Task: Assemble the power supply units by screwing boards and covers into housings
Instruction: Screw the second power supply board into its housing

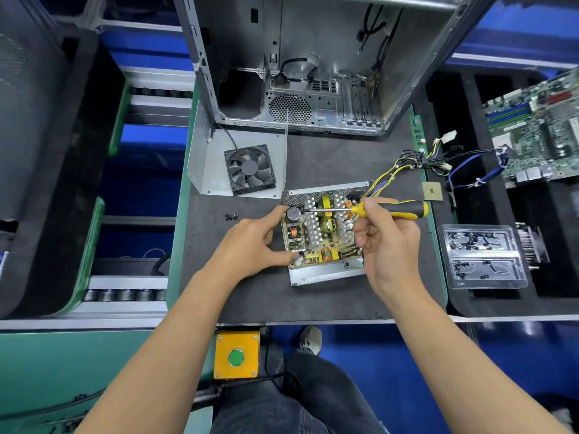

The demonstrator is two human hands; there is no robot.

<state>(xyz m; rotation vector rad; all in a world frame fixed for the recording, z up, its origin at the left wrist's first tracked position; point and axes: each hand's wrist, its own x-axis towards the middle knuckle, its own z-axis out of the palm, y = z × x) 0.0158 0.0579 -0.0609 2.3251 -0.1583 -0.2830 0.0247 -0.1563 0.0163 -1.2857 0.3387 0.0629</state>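
We steady the housing (326, 272) with left hand (253, 242) fingers pinching its edge, right hand (387, 242) gripping the screwdriver (388, 209); keep the tip square on the board (319, 236) screw.

Yellow-and-black screwdriver (388, 210), black fan (250, 169), green motherboard (539, 126), yellow box (237, 354) with green button (236, 357)
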